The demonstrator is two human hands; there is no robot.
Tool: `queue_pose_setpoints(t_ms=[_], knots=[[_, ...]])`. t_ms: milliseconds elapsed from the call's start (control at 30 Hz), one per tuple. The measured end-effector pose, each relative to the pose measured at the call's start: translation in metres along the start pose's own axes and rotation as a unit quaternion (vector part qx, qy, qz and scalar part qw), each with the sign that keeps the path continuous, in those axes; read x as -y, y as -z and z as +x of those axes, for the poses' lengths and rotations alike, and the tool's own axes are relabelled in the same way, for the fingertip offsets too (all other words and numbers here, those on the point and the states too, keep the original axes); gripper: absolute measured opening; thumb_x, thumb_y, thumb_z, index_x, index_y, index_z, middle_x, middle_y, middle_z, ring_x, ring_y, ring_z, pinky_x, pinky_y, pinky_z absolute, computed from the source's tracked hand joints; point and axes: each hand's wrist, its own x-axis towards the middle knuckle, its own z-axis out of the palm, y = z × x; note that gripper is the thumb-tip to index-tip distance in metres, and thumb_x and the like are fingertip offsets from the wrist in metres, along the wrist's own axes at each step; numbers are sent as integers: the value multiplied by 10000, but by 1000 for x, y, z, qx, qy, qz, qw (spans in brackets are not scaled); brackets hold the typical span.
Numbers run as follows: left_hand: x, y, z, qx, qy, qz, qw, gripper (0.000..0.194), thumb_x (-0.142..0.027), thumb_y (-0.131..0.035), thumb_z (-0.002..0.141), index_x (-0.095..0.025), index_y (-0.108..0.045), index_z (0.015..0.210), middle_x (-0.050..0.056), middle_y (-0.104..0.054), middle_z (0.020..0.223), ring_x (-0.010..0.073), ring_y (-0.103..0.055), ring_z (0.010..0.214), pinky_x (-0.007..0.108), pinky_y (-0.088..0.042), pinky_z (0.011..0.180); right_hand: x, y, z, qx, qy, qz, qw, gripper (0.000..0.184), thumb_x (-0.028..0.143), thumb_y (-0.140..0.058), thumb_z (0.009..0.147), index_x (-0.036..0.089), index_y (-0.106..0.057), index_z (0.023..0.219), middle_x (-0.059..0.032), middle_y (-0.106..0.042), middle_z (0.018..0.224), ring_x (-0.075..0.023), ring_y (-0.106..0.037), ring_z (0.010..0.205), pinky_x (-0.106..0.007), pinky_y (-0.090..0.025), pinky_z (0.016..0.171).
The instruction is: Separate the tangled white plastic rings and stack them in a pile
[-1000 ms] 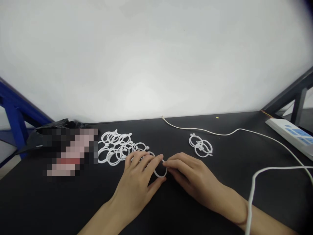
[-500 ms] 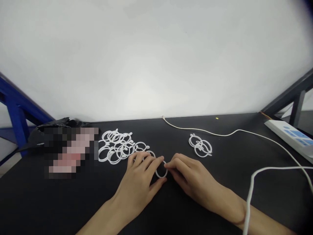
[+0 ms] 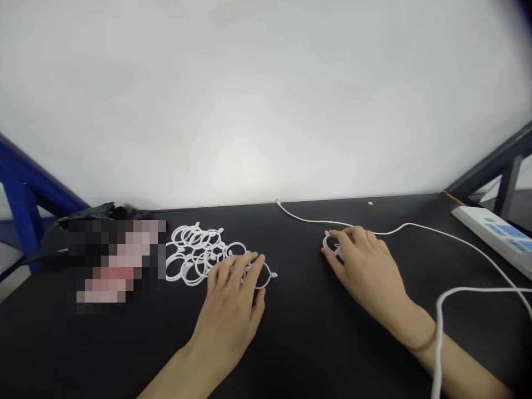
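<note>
My left hand (image 3: 233, 299) lies palm down with its fingers stretched out over the right end of a spread of white plastic rings (image 3: 193, 274). Its fingertips touch a white ring (image 3: 268, 281) with a small tab pointing right, partly hidden beneath them. Farther right, my right hand (image 3: 368, 271) reaches over a small group of white rings (image 3: 326, 241). Its thumb and index finger close around the left side of a ring there. The palm and other fingers cover most of that group.
A white cable (image 3: 307, 220) crosses the black table (image 3: 291, 343), and a thicker loop (image 3: 440, 310) passes over my right forearm. At right sits a white power strip (image 3: 494, 230). Black plastic (image 3: 95, 213) and a pixelated patch (image 3: 120, 266) lie left. Behind rises a white wall (image 3: 266, 100).
My right hand has moved right and away from me, from beside my left hand to the small group of rings. My left hand has shifted slightly left, still over the rings.
</note>
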Motion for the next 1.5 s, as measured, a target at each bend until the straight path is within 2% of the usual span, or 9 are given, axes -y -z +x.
queue_pose_setpoints(t_ms=[167, 333, 433, 633, 800, 933, 1133, 1333, 1500], knots=[[0, 0, 0, 3, -2, 4, 1000, 406, -123, -442, 940, -162, -497, 1340, 109, -578, 1278, 291, -476, 1161, 496, -411, 954, 0, -5, -1, -1, 20, 12, 1000, 284, 282, -581, 923, 123, -632, 1153, -130, -618, 1050, -264, -600, 852, -387, -443, 711], [1, 0, 1, 10, 9, -9, 1000, 410, -130, -430, 943, -188, -495, 1344, 99, -575, 1292, 285, -470, 1180, 486, -408, 966, 4, -5, -2, 19, 46, 103, 993, 123, 231, -565, 926, 153, -631, 995, -111, -599, 1025, -253, -590, 848, -392, -460, 712], [0, 0, 2, 13, 18, -21, 1000, 383, -155, -427, 953, -203, -518, 1322, 91, -585, 1286, 284, -476, 1176, 488, -405, 967, 6, -5, -2, 15, 59, 150, 987, 94, 200, -529, 940, 155, -609, 920, -114, -584, 1026, -240, -586, 833, -407, -487, 724], [1, 0, 1, 12, 22, -35, 999, 337, -191, -430, 965, -202, -564, 1274, 84, -608, 1263, 287, -478, 1173, 494, -395, 968, 15, 0, 0, 10, 76, 226, 971, 88, 210, -512, 959, 173, -589, 979, -128, -551, 1139, -240, -611, 922, -432, -549, 801], [1, 1, 3, 10, 8, -37, 999, 369, -263, -485, 974, -186, -529, 1333, 67, -606, 1283, 267, -459, 1200, 454, -350, 1012, 26, 11, -5, 13, 110, 299, 948, 119, 212, -535, 955, 206, -582, 1065, -130, -537, 1247, -245, -617, 1107, -396, -582, 881], [-2, 5, 5, -32, -13, -65, 997, 395, -358, -489, 990, -143, -540, 1317, 67, -643, 1213, 250, -481, 1156, 411, -316, 1026, 38, 19, -10, 38, 157, 362, 918, 108, 194, -523, 963, 209, -584, 1051, -138, -524, 1349, -221, -602, 1201, -341, -580, 933], [-3, 11, 10, -47, -55, -113, 991, 410, -439, -443, 1006, -131, -573, 1242, 53, -687, 1106, 221, -532, 1058, 365, -337, 989, 51, 21, -11, 42, 191, 430, 881, 74, 232, -519, 976, 207, -572, 1021, -129, -625, 1263, -192, -671, 1108, -301, -601, 884], [-3, 13, 10, -42, -50, -142, 988, 358, -413, -446, 1007, -162, -560, 1234, 24, -700, 1016, 200, -567, 962, 375, -347, 952, 49, 18, -16, 43, 178, 502, 846, 294, 237, -597, 940, 203, -502, 1216, -121, -658, 1272, -174, -652, 1166, -261, -574, 943], [-2, 11, 6, -13, -16, -165, 986, 338, -367, -548, 973, -190, -525, 1260, 44, -689, 1076, 218, -562, 983, 397, -379, 928, 48, 23, -15, 67, 185, 517, 833, 414, 120, -507, 967, 224, -459, 1365, -99, -601, 1379, -165, -583, 1260, -269, -535, 1014]])
